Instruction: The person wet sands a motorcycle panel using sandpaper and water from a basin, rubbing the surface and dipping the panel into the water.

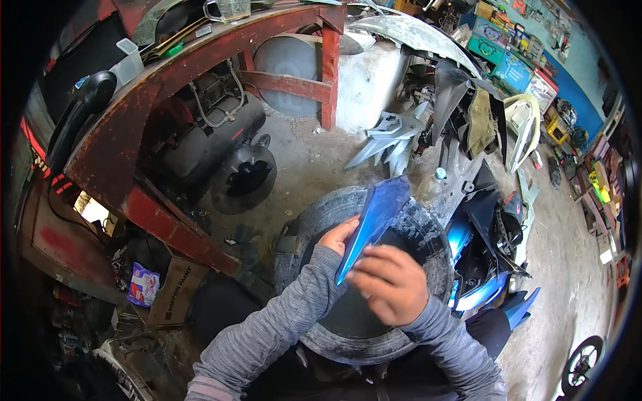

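A glossy blue motorcycle body panel [381,207], long and tapering to a point at its lower end, is tilted over a round black tub [291,264]. My left hand [340,235] grips the panel's left edge, with part of the fingers hidden behind it. Close to the lower tip is my right hand [393,284], its fingers loosely bent, slightly apart and a little blurred. Nothing shows in that hand, and whether its fingertips touch the panel is unclear. Dark water or a dark bottom shows inside the tub.
Blue and black motorcycle fairings [478,294] lie right of the tub. A clear bottle [439,179] stands behind it. A red wooden bench [180,220] borders the left, near a black compressor tank [214,144] and a cardboard box [177,287]. More body panels [394,137] are piled ahead.
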Available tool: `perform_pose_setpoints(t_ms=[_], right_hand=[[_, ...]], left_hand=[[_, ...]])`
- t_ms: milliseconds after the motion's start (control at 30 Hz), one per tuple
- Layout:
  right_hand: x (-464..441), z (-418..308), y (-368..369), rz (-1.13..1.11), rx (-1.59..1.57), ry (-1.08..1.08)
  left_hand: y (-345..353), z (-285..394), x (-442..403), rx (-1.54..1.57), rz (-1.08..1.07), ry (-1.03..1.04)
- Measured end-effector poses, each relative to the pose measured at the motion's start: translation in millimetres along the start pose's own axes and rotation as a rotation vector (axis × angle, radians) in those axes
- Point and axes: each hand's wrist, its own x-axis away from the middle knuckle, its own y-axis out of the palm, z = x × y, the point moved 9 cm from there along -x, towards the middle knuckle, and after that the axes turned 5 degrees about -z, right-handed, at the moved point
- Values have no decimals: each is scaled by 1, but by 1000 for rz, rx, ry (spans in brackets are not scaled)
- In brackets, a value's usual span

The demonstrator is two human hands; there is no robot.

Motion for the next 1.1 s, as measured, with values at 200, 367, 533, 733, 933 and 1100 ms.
perform_pose_setpoints(t_ms=[200, 367, 533, 733, 933, 1100], right_hand=[[-8, -19, 2, -24, -5, -51], [6, 19, -4, 72, 23, 89], [4, -5, 6, 46, -30, 7], [3, 20, -2, 143, -8, 141], [13, 41, -5, 162, -9, 193], [3, 5, -1, 129, -77, 88]], left_hand=[[14, 3, 11, 32, -96, -72], [-5, -3, -3, 1, -32, -21], [-2, -4, -6, -1, -96, -21], [1, 1, 2, 25, -45, -20], [3, 6, 13, -161, 58, -50], [-6, -3, -2, 7, -25, -31]])
